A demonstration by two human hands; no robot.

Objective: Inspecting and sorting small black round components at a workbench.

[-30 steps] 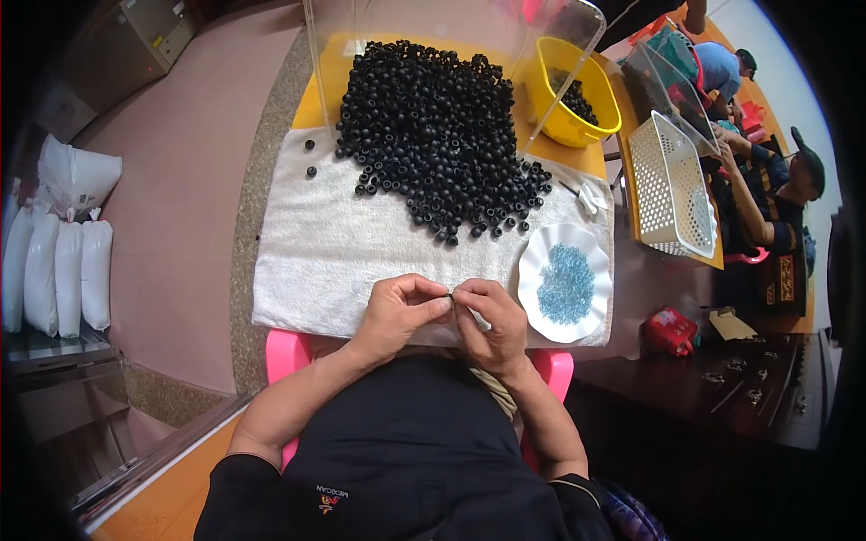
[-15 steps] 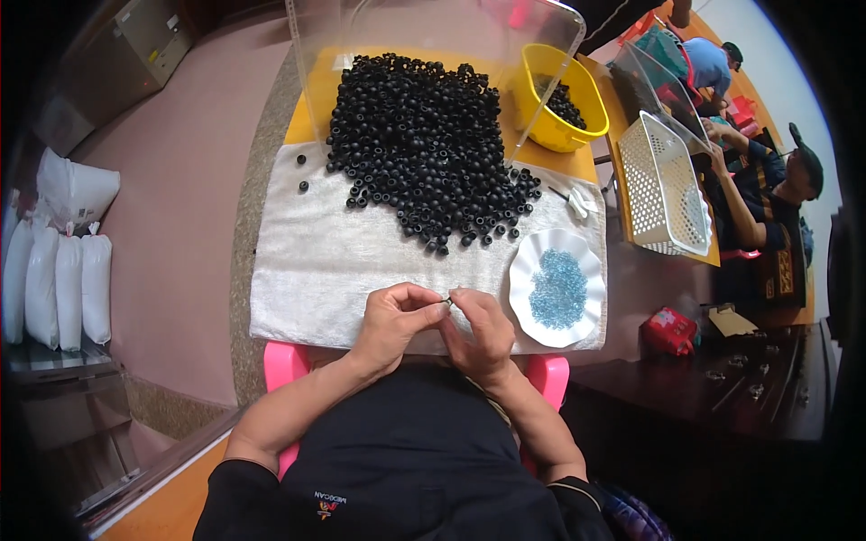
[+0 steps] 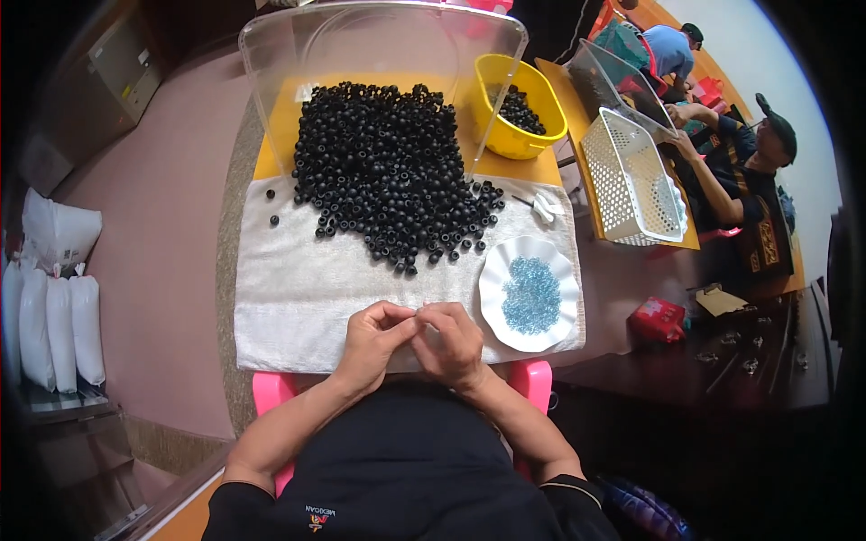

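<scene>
My left hand point(image 3: 368, 344) and my right hand point(image 3: 448, 344) meet fingertip to fingertip over the near edge of a white cloth point(image 3: 289, 311). Both are closed in a pinch, and what they hold, if anything, is covered by the fingers. Beyond them spreads a large heap of small black bead-like pieces point(image 3: 379, 171) with round holes. Right of my right hand rests a white wavy-rimmed plate point(image 3: 492, 311), with tiny clear-blue pieces point(image 3: 532, 295) heaped in its middle.
A clear plastic bin point(image 3: 271, 99) stands on its side around the heap's far part. Beside it are a yellow tub point(image 3: 520, 144) of black pieces and a small white item point(image 3: 546, 208). A white perforated basket point(image 3: 622, 198) and a co-worker point(image 3: 735, 171) are at right.
The view has shifted, so the table sits lower and farther left. A small dark piece between my fingertips is now hidden. My hands stay pinched together.
</scene>
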